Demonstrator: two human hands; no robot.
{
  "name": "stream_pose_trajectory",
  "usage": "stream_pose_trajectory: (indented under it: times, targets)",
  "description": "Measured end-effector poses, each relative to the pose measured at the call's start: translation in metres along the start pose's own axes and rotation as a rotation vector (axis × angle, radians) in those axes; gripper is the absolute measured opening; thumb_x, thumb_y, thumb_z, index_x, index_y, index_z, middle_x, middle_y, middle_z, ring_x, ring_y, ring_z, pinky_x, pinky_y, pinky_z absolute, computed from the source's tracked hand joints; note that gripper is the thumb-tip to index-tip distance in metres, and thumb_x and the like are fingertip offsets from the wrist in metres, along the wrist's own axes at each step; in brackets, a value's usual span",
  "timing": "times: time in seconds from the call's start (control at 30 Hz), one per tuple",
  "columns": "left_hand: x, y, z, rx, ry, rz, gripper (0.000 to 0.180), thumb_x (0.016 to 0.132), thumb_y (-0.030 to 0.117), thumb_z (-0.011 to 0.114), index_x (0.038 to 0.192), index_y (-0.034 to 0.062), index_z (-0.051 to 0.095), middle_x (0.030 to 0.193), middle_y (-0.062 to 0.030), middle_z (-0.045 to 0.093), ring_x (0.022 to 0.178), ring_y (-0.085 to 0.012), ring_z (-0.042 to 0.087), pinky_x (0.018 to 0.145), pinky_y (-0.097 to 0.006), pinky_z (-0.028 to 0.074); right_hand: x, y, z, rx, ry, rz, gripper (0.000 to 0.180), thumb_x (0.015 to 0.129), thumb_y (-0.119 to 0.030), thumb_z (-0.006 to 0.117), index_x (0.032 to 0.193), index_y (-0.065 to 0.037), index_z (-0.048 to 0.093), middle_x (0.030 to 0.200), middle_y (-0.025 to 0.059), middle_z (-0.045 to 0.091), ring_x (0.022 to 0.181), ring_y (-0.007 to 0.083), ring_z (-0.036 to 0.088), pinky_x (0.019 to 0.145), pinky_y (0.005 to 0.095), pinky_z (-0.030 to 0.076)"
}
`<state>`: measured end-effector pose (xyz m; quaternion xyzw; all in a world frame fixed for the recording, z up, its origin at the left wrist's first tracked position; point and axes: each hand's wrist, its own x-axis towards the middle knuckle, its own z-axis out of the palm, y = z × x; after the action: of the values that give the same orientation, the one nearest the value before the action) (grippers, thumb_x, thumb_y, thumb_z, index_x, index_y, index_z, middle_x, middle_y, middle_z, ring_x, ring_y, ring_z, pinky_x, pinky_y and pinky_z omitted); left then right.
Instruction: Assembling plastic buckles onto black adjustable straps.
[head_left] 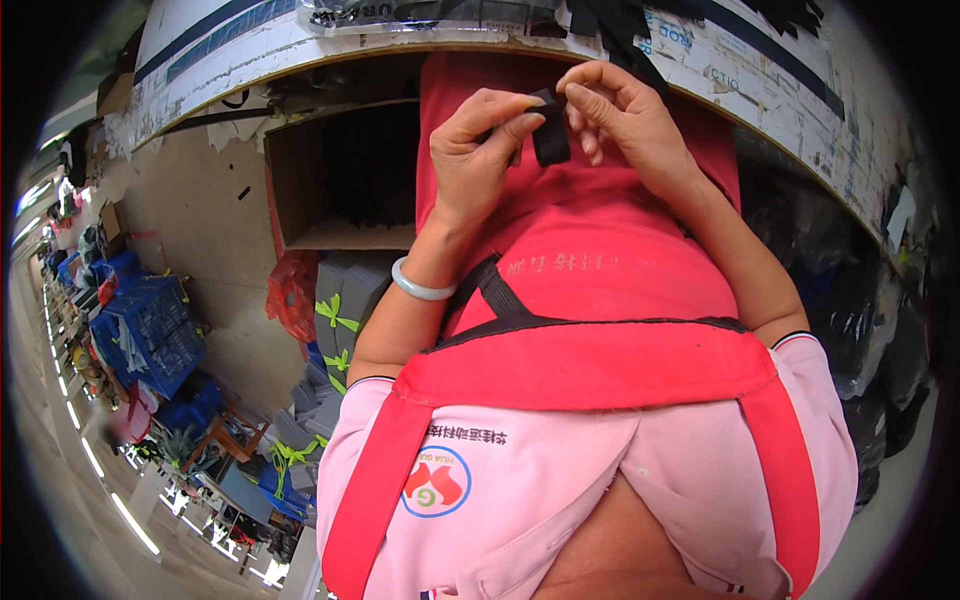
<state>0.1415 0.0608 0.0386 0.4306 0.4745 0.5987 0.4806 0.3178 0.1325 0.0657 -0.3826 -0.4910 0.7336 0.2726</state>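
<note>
Above my lap, close to the table's edge, my left hand [483, 150] pinches a short black webbing strap [551, 145] between thumb and fingers. One part of the strap hangs down in front of the red apron [600, 215]. My right hand [632, 118] is just right of the strap, its thumb and forefinger tips drawn together and the other fingers curled below. Whether anything small sits in that pinch cannot be made out. A pale bangle [424, 280] circles my left wrist.
The worn, paper-covered table [220, 72] curves across the top, with a clear plastic package [400, 16] on it. Beneath stands an open cardboard box [345, 237]. To the left are a red plastic bag [292, 300], grey bundles [350, 290] with green ties, and blue crates [150, 335].
</note>
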Motion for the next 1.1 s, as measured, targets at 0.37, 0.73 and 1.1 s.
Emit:
stream_pose_trajectory:
  times: [0.37, 0.73, 1.1]
  targets:
    - [-0.015, 0.019, -0.001, 0.226, -0.149, 0.133, 0.022, 0.075, -0.005, 0.073, 0.094, 0.0060, 0.074, 0.086, -0.0033, 0.057, 0.070, -0.0090, 0.055, 0.058, -0.021, 0.044, 0.003, 0.004, -0.009, -0.242, -0.032, -0.144, 0.017, 0.097, -0.019, 0.057, 0.096, -0.002, 0.061, 0.091, -0.0011, 0.060, 0.080, 0.0062, 0.056, 0.075, 0.0217, 0.048]
    - [-0.014, 0.042, -0.025, 0.297, -0.297, 0.021, 0.018, 0.076, -0.006, 0.071, 0.091, 0.0032, 0.072, 0.083, -0.0045, 0.060, 0.074, -0.0122, 0.057, 0.064, -0.023, 0.044, 0.017, 0.026, 0.002, -0.108, -0.037, -0.147, 0.011, 0.091, -0.009, 0.062, 0.098, -0.003, 0.057, 0.087, 0.0004, 0.061, 0.080, 0.0056, 0.059, 0.067, 0.0208, 0.050]
    - [-0.055, 0.007, -0.176, -0.263, 0.599, -0.351, 0.030, 0.095, 0.012, 0.058, 0.122, -0.0010, 0.057, 0.109, -0.0101, 0.062, 0.090, -0.0177, 0.062, 0.074, -0.027, 0.053, 0.051, -0.026, -0.047, -1.074, 0.385, -0.481, 0.028, 0.087, -0.029, 0.067, 0.103, -0.006, 0.063, 0.088, 0.0100, 0.066, 0.081, 0.0257, 0.065, 0.074, 0.0357, 0.052]
